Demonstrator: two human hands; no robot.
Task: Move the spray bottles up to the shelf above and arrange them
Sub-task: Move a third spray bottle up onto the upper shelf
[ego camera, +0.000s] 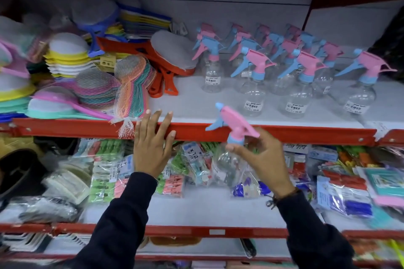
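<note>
My right hand [260, 159] holds a clear spray bottle [234, 129] with a pink and blue trigger head by its neck, just in front of the red shelf edge [196, 132]. Its clear body hangs below that edge. My left hand [152, 144] rests flat on the red edge, fingers spread, holding nothing. On the upper shelf [192, 105] stand several clear spray bottles [253, 85] in rows, with pink and blue heads and barcode labels. One bottle [360, 87] stands apart at the right.
Netted scrubbers [129, 85], an orange-handled brush [166, 61] and stacked sponges [65, 54] fill the upper shelf's left half. The lower shelf [196, 207] holds bagged clothes pegs [172, 172] and packets [349, 190]. More red shelves run below.
</note>
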